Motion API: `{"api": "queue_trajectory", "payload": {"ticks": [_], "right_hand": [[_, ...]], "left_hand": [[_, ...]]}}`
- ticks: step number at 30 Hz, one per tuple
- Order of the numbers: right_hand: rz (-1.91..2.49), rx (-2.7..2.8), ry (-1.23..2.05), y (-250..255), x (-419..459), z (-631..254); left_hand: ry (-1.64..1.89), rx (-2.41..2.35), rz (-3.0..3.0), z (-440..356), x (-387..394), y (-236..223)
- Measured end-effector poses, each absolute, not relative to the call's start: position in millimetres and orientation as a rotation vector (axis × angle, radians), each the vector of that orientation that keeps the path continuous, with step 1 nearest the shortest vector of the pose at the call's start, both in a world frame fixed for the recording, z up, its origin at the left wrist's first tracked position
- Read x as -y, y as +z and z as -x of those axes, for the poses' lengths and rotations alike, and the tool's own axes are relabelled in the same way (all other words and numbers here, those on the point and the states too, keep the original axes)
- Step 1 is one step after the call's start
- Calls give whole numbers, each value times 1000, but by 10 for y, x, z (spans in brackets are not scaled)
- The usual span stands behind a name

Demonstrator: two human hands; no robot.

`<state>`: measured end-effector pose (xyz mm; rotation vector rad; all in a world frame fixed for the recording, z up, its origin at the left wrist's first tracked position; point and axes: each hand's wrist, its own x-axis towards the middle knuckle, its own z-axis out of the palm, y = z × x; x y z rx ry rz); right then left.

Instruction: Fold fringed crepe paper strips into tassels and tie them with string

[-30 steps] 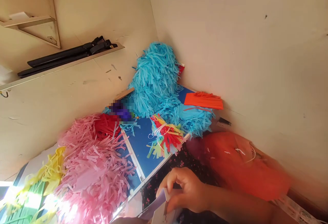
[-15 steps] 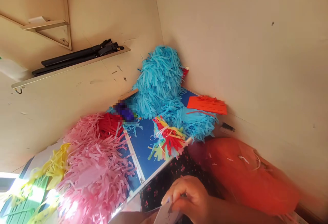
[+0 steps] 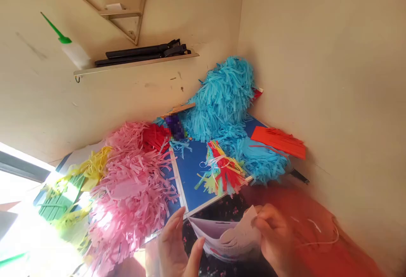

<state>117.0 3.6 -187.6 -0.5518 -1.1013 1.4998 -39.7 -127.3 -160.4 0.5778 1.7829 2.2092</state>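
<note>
Because the right hand (image 3: 274, 237) pinches its upper right corner, the folded white paper (image 3: 236, 243) gapes over dark floral cloth (image 3: 234, 205) near the table (image 3: 190, 177) – the left hand (image 3: 174, 249), open at its left edge, perhaps ready to steady it.

Your left hand (image 3: 177, 247) is raised with the palm open, its thumb apart from the upright fingers. Your right hand (image 3: 272, 230) pinches with thumb and curled fingers, its forearm reaching in from the bottom edge.

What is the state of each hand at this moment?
Left hand: open, thumb and fingers apart, near the folded paper.
Right hand: closed, pinching the folded paper's edge.
</note>
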Motion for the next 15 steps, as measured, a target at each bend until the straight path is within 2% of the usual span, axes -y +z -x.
{"api": "queue_trajectory", "payload": {"ticks": [7,15], "right_hand": [[776,1014,1378,-1874,-72,-1216],[909,988,1256,-1911,-49,-1265]], "left_hand": [[2210,-1791,-852,-59,1040,-2039],[2398,-1950,-1015,-74,1079,-2085]]}}
